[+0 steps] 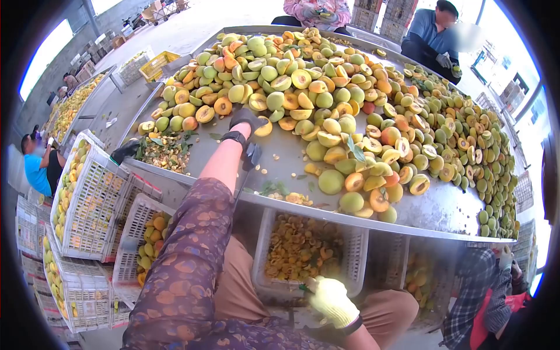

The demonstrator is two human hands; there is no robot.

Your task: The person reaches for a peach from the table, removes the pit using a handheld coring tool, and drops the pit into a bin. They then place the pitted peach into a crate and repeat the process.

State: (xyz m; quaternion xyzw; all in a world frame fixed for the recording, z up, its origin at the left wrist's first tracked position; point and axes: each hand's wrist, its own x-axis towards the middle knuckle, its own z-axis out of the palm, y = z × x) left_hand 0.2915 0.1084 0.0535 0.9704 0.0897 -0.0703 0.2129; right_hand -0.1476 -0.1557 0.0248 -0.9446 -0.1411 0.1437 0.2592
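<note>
My left hand (pixel 248 119), in a dark glove, reaches over the metal table to the near edge of a heap of apricot-like fruit (pixel 291 81), whole and halved. Its fingers are curled against a yellow fruit half (pixel 263 127). Just below that wrist shows a dark strip (pixel 252 156) whose kind I cannot make out. My right hand (pixel 332 302), in a pale yellow glove, is closed over my lap at the front of a white crate (pixel 361 256) of fruit scraps. Something small and dark green shows at its fingertips; the rest is hidden.
Scraps and pits (pixel 163 153) lie at the table's left corner beside a black glove-like object (pixel 124 150). Stacked crates (pixel 96 198) of fruit stand left. Two people sit across the table, one with gloved hands (pixel 446 61); a plaid-sleeved person (pixel 479 286) is at right.
</note>
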